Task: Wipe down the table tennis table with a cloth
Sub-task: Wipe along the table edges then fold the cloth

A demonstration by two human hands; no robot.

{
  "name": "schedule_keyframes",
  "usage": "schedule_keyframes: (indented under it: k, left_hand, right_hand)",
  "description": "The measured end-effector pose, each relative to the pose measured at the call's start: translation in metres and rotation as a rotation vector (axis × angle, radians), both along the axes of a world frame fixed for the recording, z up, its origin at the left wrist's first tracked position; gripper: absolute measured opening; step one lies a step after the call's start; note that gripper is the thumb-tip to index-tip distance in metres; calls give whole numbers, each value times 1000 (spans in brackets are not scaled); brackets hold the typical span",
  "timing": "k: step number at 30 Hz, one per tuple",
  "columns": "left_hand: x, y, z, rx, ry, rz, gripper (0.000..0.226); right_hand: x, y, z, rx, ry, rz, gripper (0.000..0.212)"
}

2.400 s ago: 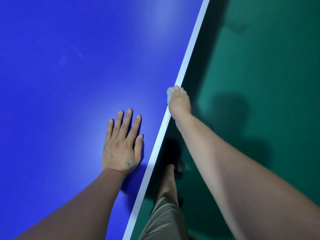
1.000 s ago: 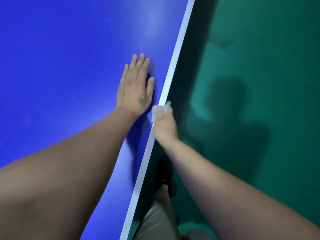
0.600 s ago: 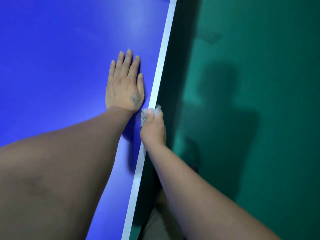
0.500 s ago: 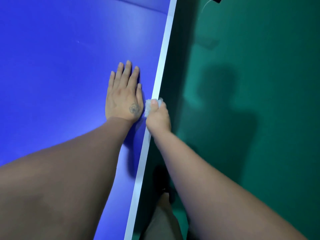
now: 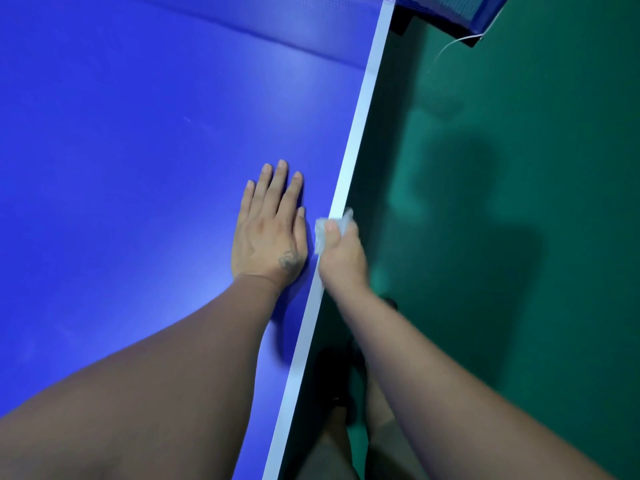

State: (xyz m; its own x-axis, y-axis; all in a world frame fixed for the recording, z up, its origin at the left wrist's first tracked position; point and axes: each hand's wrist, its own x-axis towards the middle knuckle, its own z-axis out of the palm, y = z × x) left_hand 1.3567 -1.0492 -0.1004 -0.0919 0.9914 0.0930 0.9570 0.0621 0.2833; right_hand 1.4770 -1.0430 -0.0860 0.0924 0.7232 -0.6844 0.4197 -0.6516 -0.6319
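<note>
Right hand (image 5: pixel 341 258) is clenched around a small wadded white cloth (image 5: pixel 329 227), pinching it over the white edge stripe (image 5: pixel 360 123) of the blue table tennis table (image 5: pixel 138 133). Left hand (image 5: pixel 270 233) lies flat and open on the top at about 9 o'clock from the cloth, holding nothing, just bracing. The net post (image 5: pixel 446 15) sits up at 1 o'clock. My guess: the edge wipe is midway, with the stretch toward the net left. Can't tell what's already clean.
</note>
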Motion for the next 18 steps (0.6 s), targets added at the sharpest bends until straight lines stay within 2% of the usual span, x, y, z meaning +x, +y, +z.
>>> schedule_keyframes:
  k: [3,5,15,18]
  left_hand:
    - [0,0,0,5,-15,0,54]
    - [-1,0,0,3,-20,3,54]
    - [-1,0,0,-39,-47,0,55]
    - [-1,0,0,-51,-56,3,56]
  right_hand:
    - [-3,-37,-1,-30,19,-23,59]
    - [-6,-34,-4,-42,12,-47,57]
    - [3,69,-15,-15,11,1,56]
    - [3,109,-13,-14,26,-28,45]
